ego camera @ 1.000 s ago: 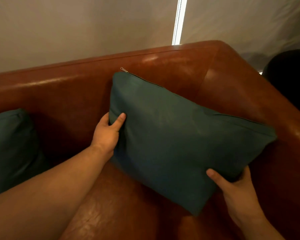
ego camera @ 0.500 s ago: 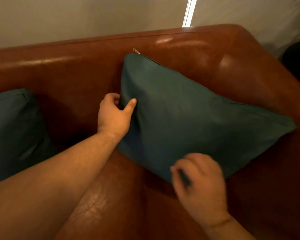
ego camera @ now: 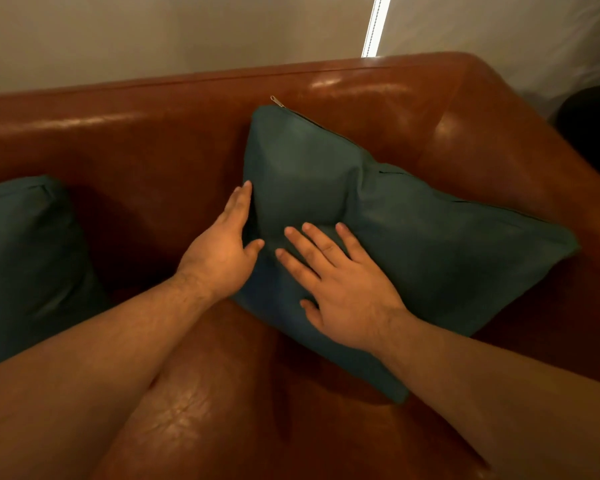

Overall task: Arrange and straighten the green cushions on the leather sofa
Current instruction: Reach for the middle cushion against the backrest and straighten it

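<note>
Left hand [ego camera: 222, 249] and right hand [ego camera: 347, 289] lie flat on the mid-frame green cushion [ego camera: 437, 244], gripping nothing. Shove harder, it could slide forward.

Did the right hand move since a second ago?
Yes. The right hand moved leftward, away from the sofa armrest, from the lower edge of the green cushion onto its face.

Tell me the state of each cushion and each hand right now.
Corner cushion, tilted, leaning into the sofa corner, front dented.
Left cushion, propped against the backrest, untouched, partly out of view.
Left hand, open, flat against the corner cushion's left edge.
Right hand, open, fingers spread, pressing its front.
</note>
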`<action>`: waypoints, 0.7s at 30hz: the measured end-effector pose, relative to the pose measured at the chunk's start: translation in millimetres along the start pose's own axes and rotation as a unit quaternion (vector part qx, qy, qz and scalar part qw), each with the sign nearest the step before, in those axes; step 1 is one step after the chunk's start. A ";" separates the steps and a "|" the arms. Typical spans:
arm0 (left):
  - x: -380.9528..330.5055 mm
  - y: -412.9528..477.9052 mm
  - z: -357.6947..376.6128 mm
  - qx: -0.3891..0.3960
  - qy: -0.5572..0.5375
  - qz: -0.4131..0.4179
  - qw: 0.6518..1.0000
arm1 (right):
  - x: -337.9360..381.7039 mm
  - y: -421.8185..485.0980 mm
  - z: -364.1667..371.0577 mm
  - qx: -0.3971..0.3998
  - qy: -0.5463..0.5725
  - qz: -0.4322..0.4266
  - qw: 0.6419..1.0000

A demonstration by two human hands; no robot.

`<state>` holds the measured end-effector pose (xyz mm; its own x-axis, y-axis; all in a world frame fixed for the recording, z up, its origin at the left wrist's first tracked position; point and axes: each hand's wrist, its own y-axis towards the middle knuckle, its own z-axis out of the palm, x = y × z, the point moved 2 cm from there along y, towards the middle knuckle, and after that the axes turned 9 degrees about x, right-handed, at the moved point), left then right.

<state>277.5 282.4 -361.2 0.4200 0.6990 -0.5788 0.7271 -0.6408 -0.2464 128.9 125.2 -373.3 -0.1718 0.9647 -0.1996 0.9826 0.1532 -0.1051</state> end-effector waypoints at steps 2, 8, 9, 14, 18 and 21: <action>1.2 -0.5 -2.3 0.008 0.000 -0.017 1.000 | 1.8 -10.2 0.8 -0.041 -0.015 -0.039 0.998; 9.2 -5.3 3.1 0.004 -0.021 -0.017 1.000 | -7.0 -9.8 12.1 0.025 -0.084 -0.020 0.996; 12.1 -7.7 2.1 0.016 -0.042 -0.006 0.999 | -6.4 -8.2 11.6 0.031 -0.081 -0.016 0.996; 37.4 -36.8 -16.0 0.046 -0.071 0.021 0.996 | 2.2 -8.8 2.2 0.045 -0.044 0.013 0.998; 61.2 -60.1 -33.4 0.005 -0.067 -0.020 0.998 | 20.3 -4.5 -11.6 0.040 -0.007 0.058 0.997; 72.5 -81.9 -45.5 -0.031 -0.050 -0.035 0.998 | 33.2 7.3 -29.7 0.025 0.007 0.093 0.995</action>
<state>273.1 399.9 -347.6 0.3137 0.7039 -0.6373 0.7860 -0.5691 -0.2417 132.4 164.8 -351.7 0.0141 0.9782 -0.2070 0.9924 -0.0390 -0.1168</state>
